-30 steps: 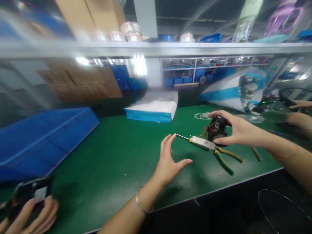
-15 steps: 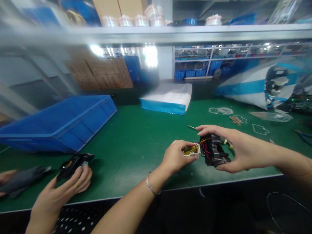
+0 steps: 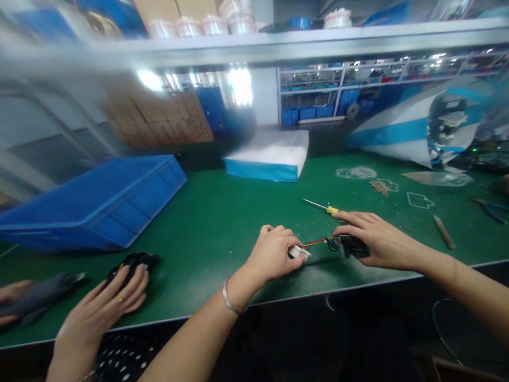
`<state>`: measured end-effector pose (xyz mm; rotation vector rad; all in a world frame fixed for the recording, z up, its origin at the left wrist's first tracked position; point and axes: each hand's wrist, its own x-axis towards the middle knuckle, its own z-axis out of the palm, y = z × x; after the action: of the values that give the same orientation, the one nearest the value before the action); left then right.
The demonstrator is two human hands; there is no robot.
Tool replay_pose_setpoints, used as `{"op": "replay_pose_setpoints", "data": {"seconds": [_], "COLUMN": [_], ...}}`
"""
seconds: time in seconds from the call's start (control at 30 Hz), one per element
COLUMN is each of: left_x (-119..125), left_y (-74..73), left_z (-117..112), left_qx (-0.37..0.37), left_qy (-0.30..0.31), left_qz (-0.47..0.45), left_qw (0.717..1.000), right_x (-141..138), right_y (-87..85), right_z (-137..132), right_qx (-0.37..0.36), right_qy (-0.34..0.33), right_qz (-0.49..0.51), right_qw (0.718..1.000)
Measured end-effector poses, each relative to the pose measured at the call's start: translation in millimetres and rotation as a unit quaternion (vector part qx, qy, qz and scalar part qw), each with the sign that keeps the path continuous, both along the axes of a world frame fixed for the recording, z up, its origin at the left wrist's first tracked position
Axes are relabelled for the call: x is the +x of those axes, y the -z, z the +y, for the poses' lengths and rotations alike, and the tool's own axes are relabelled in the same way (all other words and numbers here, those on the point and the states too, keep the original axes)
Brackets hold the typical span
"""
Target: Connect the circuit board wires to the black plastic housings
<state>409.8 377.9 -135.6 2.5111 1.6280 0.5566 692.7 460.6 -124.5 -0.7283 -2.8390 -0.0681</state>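
Well, our left hand (image 3: 274, 252) is pinched on a small white part (image 3: 299, 253), with the thumb on its near side. Our right hand (image 3: 369, 236) is closed on a black part (image 3: 353, 245), with fingers bent over the top. Both parts are by the near edge of the table (image 3: 222, 223), the white one to the left of the black one. Thin wires (image 3: 317, 242), red, yellow and black, cross the gap between them. We think it is best to hold both parts gently and leave the wires a bit loose, since a hard tug could pull one out. We should also mind that no wire gets squashed under a finger.

The white part looks like hard plastic, and the black one looks chunky, though our hand hides much of it. Just past our right hand lies a screwdriver (image 3: 321, 206) with a yellow grip and a thin, straight metal rod. Farther off to the right, on the smooth green top, sits a heap of tiny brassy bits (image 3: 379, 187). Well off to the left is a big blue bin (image 3: 131, 201) with flat, slanted sides
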Motion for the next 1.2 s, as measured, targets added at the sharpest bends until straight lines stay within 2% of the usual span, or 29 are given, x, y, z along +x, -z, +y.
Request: {"op": "replay_pose_setpoints", "data": {"seconds": [0.13,0.3,0.37,0.47,0.57,0.63,0.73,0.87,0.97,1.07,1.13,1.2], "left_x": [7.4,21.1,24.5,27.6,30.3,32.5,35.6,36.5,31.9,21.7,12.6,3.5], "left_y": [4.7,23.0,26.8,25.7,22.9,24.3,33.1,50.7,57.9,54.0,46.3,37.5], "left_z": [-6.7,-11.3,-13.5,-17.3,-16.4,-11.2,0.9,15.9,22.7,26.0,26.0,23.9], "left_qx": [0.036,0.097,0.086,0.024,-0.042,-0.031,0.008,-0.053,-0.105,-0.12,-0.122,-0.142], "left_qy": [-0.004,0.005,0.008,0.011,-0.002,-0.018,-0.02,0.022,0.003,-0.002,0.028,0.069], "left_qz": [0.089,0.204,0.218,0.198,0.147,0.095,0.005,-0.083,-0.192,-0.336,-0.385,-0.383], "left_qw": [0.995,0.974,0.972,0.98,0.988,0.995,1.0,0.995,0.976,0.934,0.914,0.91], "right_x": [-5.6,-16.7,-18.5,-16.4,-10.6,-7.1,-4.9,-3.7,-1.1,0.6,0.1,-1.0], "right_y": [19.6,34.5,37.4,41.0,44.5,46.4,48.8,53.7,58.0,60.3,61.0,61.6], "right_z": [8.5,6.9,3.3,-0.7,-2.5,-3.7,-6.9,-10.5,-10.5,-10.3,-10.8,-11.3], "right_qx": [0.014,0.027,0.026,0.031,0.03,0.028,0.025,0.018,0.009,0.007,0.012,0.02], "right_qy": [-0.007,-0.014,-0.001,0.015,0.026,0.027,0.015,-0.011,-0.007,0.008,0.008,0.009], "right_qz": [0.018,0.026,0.028,0.042,0.057,0.06,0.055,0.052,0.088,0.114,0.1,0.083], "right_qw": [1.0,0.999,0.999,0.999,0.998,0.997,0.998,0.998,0.996,0.993,0.995,0.996]}}
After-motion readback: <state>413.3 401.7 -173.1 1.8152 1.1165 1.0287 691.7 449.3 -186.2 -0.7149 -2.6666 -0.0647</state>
